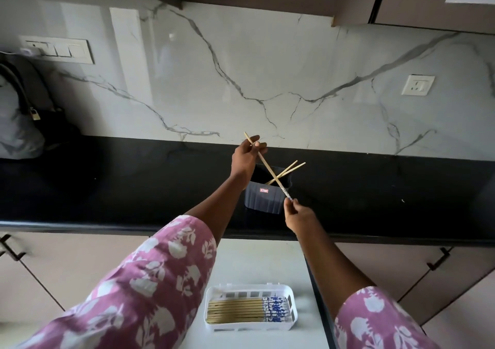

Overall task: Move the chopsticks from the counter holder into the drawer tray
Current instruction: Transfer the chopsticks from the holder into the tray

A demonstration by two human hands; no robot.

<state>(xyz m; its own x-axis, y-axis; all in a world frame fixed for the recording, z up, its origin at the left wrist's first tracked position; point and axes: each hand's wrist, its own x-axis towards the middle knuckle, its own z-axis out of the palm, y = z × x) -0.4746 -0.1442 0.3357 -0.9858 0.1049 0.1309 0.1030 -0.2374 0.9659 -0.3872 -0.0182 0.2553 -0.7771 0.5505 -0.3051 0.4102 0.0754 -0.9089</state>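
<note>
- While the left hand [247, 157] grips the far end of one pale wooden chopstick [269, 168], the right hand [296, 215] pinches its blue-patterned near end.
- It crosses above the dark grey ribbed holder [263, 197] on the black counter [134, 182], where two more chopsticks [292, 171] lean.
- Nearer, the white slotted drawer tray [249, 289] holds a row of chopsticks [235, 311].

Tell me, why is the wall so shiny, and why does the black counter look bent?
In the head view, the glossy marble wall mirrors light as pale streaks on its left part; the wide-angle lens bows the front edge of the black counter; the flowered sleeve near the lens looks soft, while the tray of chopsticks looks sharp.
</note>
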